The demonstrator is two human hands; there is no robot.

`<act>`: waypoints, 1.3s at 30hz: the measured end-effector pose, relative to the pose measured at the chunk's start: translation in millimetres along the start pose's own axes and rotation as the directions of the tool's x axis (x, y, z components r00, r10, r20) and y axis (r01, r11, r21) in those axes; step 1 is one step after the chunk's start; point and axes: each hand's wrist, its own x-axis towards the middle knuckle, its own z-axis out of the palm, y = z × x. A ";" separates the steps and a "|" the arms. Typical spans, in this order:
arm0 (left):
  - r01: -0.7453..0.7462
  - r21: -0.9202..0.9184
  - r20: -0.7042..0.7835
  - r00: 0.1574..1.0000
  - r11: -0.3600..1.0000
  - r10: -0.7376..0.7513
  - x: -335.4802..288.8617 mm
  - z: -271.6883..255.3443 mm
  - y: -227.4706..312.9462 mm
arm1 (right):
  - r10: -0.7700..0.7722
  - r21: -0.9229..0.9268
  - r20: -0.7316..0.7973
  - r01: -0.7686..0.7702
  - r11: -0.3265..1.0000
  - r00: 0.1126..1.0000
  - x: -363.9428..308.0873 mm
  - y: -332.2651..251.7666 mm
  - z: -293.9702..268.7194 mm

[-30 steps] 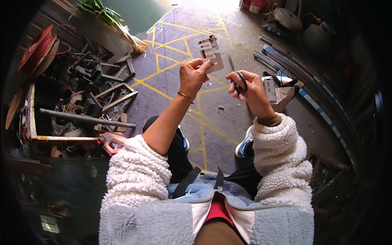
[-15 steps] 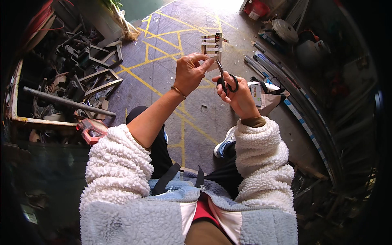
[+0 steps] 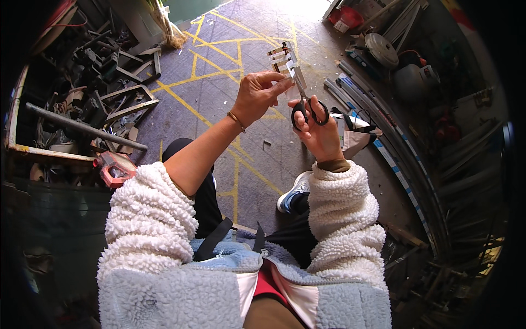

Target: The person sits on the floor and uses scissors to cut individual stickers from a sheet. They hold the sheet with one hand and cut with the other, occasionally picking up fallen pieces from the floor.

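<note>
Above the grey floor (image 3: 219,104), the left hand (image 3: 256,97) pinches a striped card strip (image 3: 280,59) — narrow, pale. Right hand (image 3: 318,131) grips black-handled scissors (image 3: 304,98) — blades on the strip.

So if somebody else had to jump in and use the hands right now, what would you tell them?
Left hand: raised over the floor, fingers pinching the small flat clear-and-white striped strip by its lower edge.
Right hand: thumb and fingers through the loops of the black-handled metal scissors, blades pointing up and meeting the strip's right side.
Around: grey concrete floor with yellow painted lines, small white scraps lying on it; a white bag sits just right of the hands.
Done: scraps on the floor suggest some trimming, though that cannot be confirmed.
Left: the strip is in one piece between the blades; the cut looks unfinished.
</note>
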 end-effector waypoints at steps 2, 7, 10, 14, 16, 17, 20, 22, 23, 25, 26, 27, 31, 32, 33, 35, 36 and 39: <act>0.048 -0.095 0.030 0.999 0.994 -0.045 0.8 -1.5 2.1 | -0.024 -0.065 -0.016 0.023 0.998 1.000 -0.9 -0.7 2.8; 0.092 -0.130 0.078 0.994 0.987 -0.082 3.0 -5.7 6.9 | -0.141 -0.347 -0.057 0.113 0.931 0.988 -4.1 -4.0 10.3; 0.081 -0.108 0.092 0.993 0.991 -0.071 4.3 -7.2 6.9 | -0.143 -0.337 -0.059 0.115 0.934 0.988 -4.0 -4.3 12.6; 0.070 -0.114 0.099 0.993 0.991 -0.059 5.6 -8.3 4.8 | -0.147 -0.355 -0.035 0.125 0.926 0.989 -4.6 -5.5 13.7; 0.071 -0.117 0.116 0.992 0.991 -0.058 7.1 -10.3 3.9 | -0.148 -0.375 -0.050 0.119 0.919 0.988 -6.5 -6.3 14.2; 0.078 -0.120 0.132 0.989 0.990 -0.062 8.1 -12.1 3.7 | -0.142 -0.392 -0.041 0.115 0.913 0.989 -7.1 -7.4 14.4; 0.088 -0.121 0.170 0.983 0.989 -0.066 10.5 -17.0 3.2 | -0.122 -0.426 -0.033 0.096 0.900 0.992 -8.6 -10.0 15.3; 0.093 -0.102 0.194 0.978 0.990 -0.072 12.1 -20.4 3.1 | -0.108 -0.428 -0.057 0.073 0.901 0.993 -9.3 -10.2 16.0; 0.097 -0.084 0.207 0.975 0.992 -0.077 12.7 -22.1 3.0 | -0.108 -0.433 -0.064 0.070 0.899 0.992 -9.2 -9.9 16.2; 0.099 -0.065 0.223 0.971 0.993 -0.082 13.7 -24.6 3.0 | -0.110 -0.442 -0.078 0.064 0.895 0.991 -9.1 -9.3 16.7; 0.097 -0.065 0.227 0.971 0.993 -0.080 14.0 -25.4 2.9 | -0.112 -0.453 -0.070 0.069 0.889 0.991 -8.9 -9.3 16.8; 0.095 -0.065 0.231 0.970 0.993 -0.078 14.2 -26.1 2.7 | -0.114 -0.465 -0.061 0.073 0.883 0.992 -8.8 -9.4 16.8; 0.085 -0.018 0.218 0.973 0.996 -0.079 15.6 -28.5 2.1 | -0.143 -0.487 -0.043 0.105 0.867 0.989 -7.9 -9.3 17.1; 0.076 0.004 0.217 0.973 0.997 -0.075 15.9 -28.8 1.9 | -0.133 -0.517 -0.033 0.097 0.850 0.991 -8.1 -10.0 16.9; 0.067 0.026 0.215 0.974 0.997 -0.071 16.3 -29.2 1.8 | -0.123 -0.550 -0.027 0.088 0.831 0.992 -8.7 -11.5 16.3; 0.045 0.043 0.210 0.976 0.998 -0.053 16.4 -29.4 1.5 | -0.076 -0.537 0.017 0.073 0.840 0.997 -11.0 -15.6 14.3; 0.034 0.058 0.205 0.978 0.998 -0.045 16.3 -29.4 1.5 | -0.042 -0.493 0.055 0.064 0.868 0.998 -13.2 -19.8 12.4; 0.048 0.048 0.146 0.988 0.998 -0.054 16.4 -28.4 1.6 | -0.106 -0.401 0.084 0.131 0.907 0.991 -15.9 -25.9 7.7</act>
